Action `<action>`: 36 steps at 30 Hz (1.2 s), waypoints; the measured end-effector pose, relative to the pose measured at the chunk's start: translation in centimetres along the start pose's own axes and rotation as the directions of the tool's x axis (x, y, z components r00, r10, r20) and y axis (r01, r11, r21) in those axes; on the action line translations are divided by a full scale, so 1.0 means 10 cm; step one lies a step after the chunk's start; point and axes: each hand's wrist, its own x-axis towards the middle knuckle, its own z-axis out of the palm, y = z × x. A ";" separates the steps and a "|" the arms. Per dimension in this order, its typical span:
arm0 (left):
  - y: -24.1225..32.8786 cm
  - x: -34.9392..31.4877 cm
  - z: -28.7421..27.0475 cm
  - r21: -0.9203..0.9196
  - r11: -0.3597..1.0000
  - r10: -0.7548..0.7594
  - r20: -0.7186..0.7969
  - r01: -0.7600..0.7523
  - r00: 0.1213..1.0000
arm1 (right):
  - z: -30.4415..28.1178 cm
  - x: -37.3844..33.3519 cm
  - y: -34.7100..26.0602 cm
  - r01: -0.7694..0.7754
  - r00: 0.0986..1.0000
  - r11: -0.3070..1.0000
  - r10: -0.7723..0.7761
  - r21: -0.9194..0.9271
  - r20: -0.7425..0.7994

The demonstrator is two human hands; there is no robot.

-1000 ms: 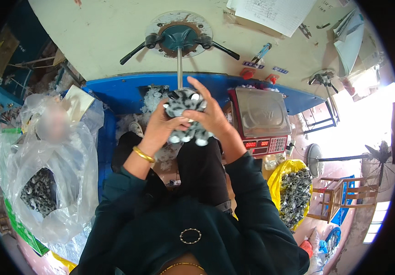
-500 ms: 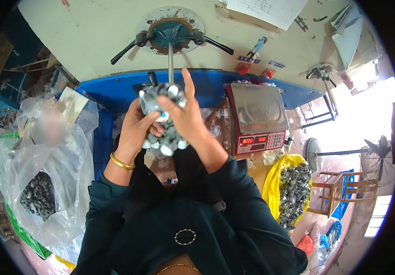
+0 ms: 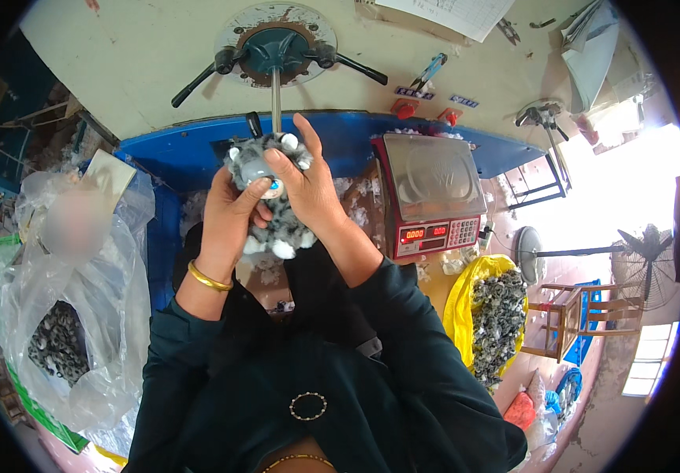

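Observation:
A small grey-and-white plush toy (image 3: 278, 225) with white feet and a blue-and-white face detail sits at the end of a thin metal tube (image 3: 276, 101), which runs from a dark green machine fitting (image 3: 276, 54) on the panel. My left hand (image 3: 233, 203) grips the toy's left side, its thumb pressed beside the blue spot. On the other side, my right hand (image 3: 314, 185) clasps the toy with the thumb across its head, while the index finger points up along the tube. Where the tube meets the toy is partly hidden by fur and fingers.
Right of my hands stands a red scale (image 3: 433, 197) with a metal pan. Beyond it are a yellow sack (image 3: 456, 306) of grey plush pieces, a wooden chair (image 3: 558, 322) and a fan (image 3: 646, 256). At left, a clear plastic bag (image 3: 115, 296) holds more plush pieces. Black handles flank the fitting.
The whole view has shifted slightly, so the machine and scale appear a little up and left. Both hands keep hold of the plush toy, with the fingers barely altered.

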 end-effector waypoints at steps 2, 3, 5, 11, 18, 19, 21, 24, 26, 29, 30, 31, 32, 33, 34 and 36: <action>-0.09 -0.03 0.03 -0.023 0.999 0.033 0.046 -0.032 0.998 | -0.08 -0.07 0.00 0.025 1.000 1.000 -0.025 0.013 0.016; -0.14 -0.06 0.04 -0.032 0.999 0.034 0.042 -0.033 0.999 | -0.10 -0.09 0.07 0.045 0.999 0.999 -0.045 0.011 0.022; -0.19 -0.12 0.04 -0.048 0.998 0.047 0.034 -0.045 0.998 | -0.10 -0.14 0.14 0.050 0.998 0.997 -0.053 0.064 0.043; -0.14 -0.34 0.05 -0.047 0.999 0.010 0.107 -0.005 0.994 | -0.38 -0.38 0.08 0.135 0.945 0.990 -0.139 0.035 0.294; -0.24 -0.55 -0.16 0.021 0.997 -0.083 0.255 0.081 0.963 | -2.17 -0.27 0.68 0.028 0.966 0.998 -0.041 -0.057 -0.257; -0.32 -0.55 -0.24 0.061 0.993 -0.110 0.224 0.099 0.968 | -2.40 -0.29 0.83 0.138 0.906 0.990 -0.140 -0.033 -0.400; -0.43 -0.54 -0.22 0.106 0.987 -0.138 0.206 0.118 0.969 | -3.01 -0.39 1.15 0.163 0.787 0.955 -0.278 -0.248 -0.551; -0.51 -0.57 -0.22 0.110 0.972 -0.229 0.267 0.206 0.936 | -3.20 -0.51 1.23 0.004 0.793 0.919 -0.243 -0.394 -0.559; -0.56 -0.63 -0.24 0.101 0.968 -0.247 0.226 0.229 0.942 | -2.98 -0.66 0.99 -0.075 0.821 0.867 -0.227 -0.493 -0.524; -0.65 -0.63 -0.32 0.099 0.956 -0.292 0.190 0.278 0.937 | -3.04 -1.16 1.28 -0.202 0.754 0.767 -0.275 -0.609 -0.597; -0.68 -0.63 -0.36 0.102 0.951 -0.306 0.179 0.292 0.935 | -3.08 -1.34 1.32 -0.266 0.742 0.717 -0.275 -0.644 -0.612; -0.71 -0.63 -0.40 0.105 0.946 -0.321 0.166 0.307 0.932 | -3.13 -1.49 1.40 -0.265 0.698 0.759 -0.274 -0.595 -0.661; -0.74 -0.63 -0.43 0.109 0.941 -0.335 0.158 0.321 0.929 | -3.20 -1.64 1.50 -0.262 0.649 0.797 -0.272 -0.544 -0.711; -0.76 -0.64 -0.46 0.100 0.936 -0.349 0.143 0.338 0.926 | -3.28 -1.76 1.60 -0.254 0.597 0.832 -0.266 -0.493 -0.757; -0.77 -0.66 -0.51 0.110 0.932 -0.358 0.118 0.346 0.926 | -3.17 -1.68 1.47 -0.182 0.560 0.882 -0.271 -0.435 -0.783; -0.79 -0.72 -0.55 0.103 0.934 -0.352 0.090 0.343 0.932 | -3.00 -1.41 1.20 -0.124 0.569 0.915 -0.250 -0.383 -0.783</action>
